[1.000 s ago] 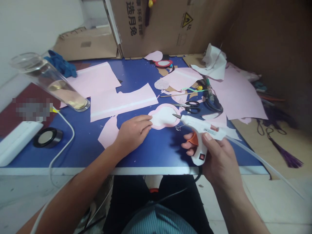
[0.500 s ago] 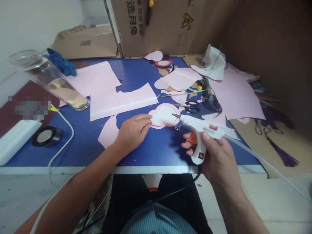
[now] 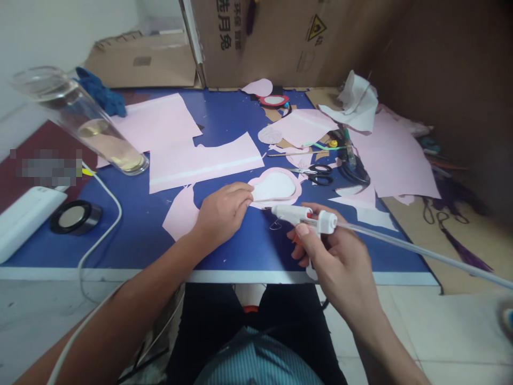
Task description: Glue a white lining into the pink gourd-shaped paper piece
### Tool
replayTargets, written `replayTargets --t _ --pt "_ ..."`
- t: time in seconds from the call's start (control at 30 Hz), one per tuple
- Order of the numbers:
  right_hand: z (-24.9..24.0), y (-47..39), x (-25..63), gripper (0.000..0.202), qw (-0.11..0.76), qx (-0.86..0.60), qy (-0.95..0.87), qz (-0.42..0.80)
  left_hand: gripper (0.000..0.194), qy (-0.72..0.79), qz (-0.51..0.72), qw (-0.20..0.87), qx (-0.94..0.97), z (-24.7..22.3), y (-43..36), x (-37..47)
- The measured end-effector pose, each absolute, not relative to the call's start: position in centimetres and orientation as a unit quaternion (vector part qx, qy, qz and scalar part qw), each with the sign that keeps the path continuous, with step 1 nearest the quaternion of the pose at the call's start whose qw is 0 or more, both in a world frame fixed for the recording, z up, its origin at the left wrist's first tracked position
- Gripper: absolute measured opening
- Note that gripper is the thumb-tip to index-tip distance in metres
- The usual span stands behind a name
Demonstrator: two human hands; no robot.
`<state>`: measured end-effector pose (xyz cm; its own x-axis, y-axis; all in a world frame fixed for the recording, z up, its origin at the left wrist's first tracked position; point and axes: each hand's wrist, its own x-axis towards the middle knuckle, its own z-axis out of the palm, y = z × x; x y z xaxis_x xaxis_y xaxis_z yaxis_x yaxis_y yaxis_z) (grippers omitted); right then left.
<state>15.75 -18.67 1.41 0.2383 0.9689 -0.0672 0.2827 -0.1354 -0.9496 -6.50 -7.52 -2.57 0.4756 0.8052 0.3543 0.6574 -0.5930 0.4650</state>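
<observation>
A white gourd-shaped piece point(image 3: 278, 185) lies on a slightly larger pink piece point(image 3: 297, 195) on the blue table. My left hand point(image 3: 226, 209) has its fingers pressed together on the left end of both pieces. In my right hand point(image 3: 326, 246) is a white glue gun point(image 3: 292, 214) with an orange trigger and a long clear glue stick out of its back. Its dark nozzle points left, at the lower edge of the pink piece. Black-handled scissors point(image 3: 318, 174) rest just behind the pieces.
Pink sheets point(image 3: 204, 163) lie behind my left hand. A tilted glass of liquid point(image 3: 114, 140), black tape point(image 3: 76, 216) and a white power strip point(image 3: 30, 222) are at left. Purple tassels point(image 3: 460, 246) lie right. Cardboard point(image 3: 272, 48) stands behind.
The glue gun has moved left and toward me, turning so its nozzle reaches the pink piece's near edge. My left hand stays on the pieces. The view has shifted slightly.
</observation>
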Motion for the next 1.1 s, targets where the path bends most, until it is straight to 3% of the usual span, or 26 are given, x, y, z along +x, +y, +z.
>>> replayTargets --t 0.27,1.1 --pt "1.1 -17.5 14.7 0.042 0.399 -0.633 -0.566 0.346 0.027 0.429 0.283 0.146 0.846 -2.7 -7.6 -6.5" --pt "1.4 -16.5 14.0 0.037 0.362 -0.633 -0.622 0.284 0.025 0.436 0.28 0.151 0.842 -2.7 -7.7 -6.4"
